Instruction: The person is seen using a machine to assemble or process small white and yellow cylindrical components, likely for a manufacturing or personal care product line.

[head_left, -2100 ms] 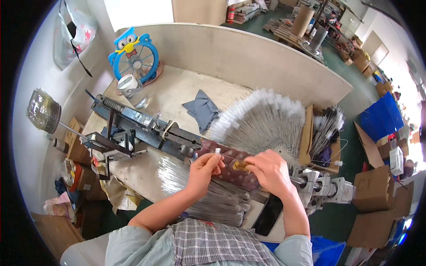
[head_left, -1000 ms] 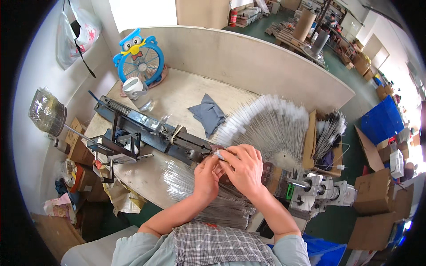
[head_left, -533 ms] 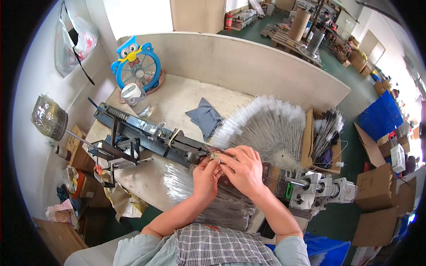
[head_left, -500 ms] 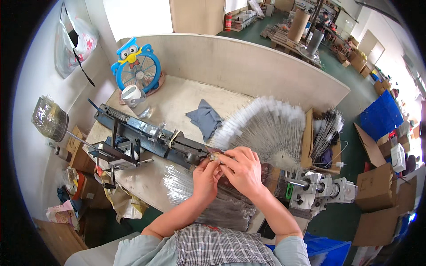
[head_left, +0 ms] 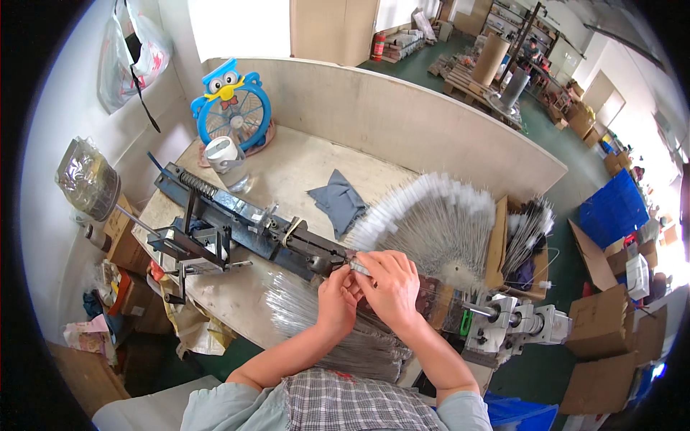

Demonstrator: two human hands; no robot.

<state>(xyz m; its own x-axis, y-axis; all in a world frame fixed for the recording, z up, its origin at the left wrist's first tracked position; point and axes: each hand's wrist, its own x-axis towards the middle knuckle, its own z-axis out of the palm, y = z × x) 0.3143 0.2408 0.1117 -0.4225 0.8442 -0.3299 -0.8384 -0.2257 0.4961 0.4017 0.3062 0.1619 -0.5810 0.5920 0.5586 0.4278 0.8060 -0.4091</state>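
Note:
My two hands meet at the right end of a long dark metal bench machine [head_left: 248,221]. My left hand [head_left: 336,300] has its fingers curled together, and what they grip, if anything, is hidden. Between the thumb and fingers of my right hand [head_left: 392,289] shows a small silvery piece [head_left: 361,268], too small to name. A dark round knob [head_left: 316,264] sits just left of my fingertips. Below my hands lies a bundle of thin wire-like rods [head_left: 295,302]. Beyond them fans out a big pile of white-tipped wire brushes [head_left: 431,215].
A cardboard box [head_left: 496,248] with more brushes stands right of the pile. A silver clamp-like machine [head_left: 525,320] is at the table's right end. A grey cloth [head_left: 338,203], a blue cartoon fan [head_left: 233,111] and a low partition [head_left: 402,115] are farther back. A crank handle [head_left: 176,287] sticks out left.
The whole view has shifted slightly. My hands stay together at the machine's end, and my right fingers have turned a little around the small piece.

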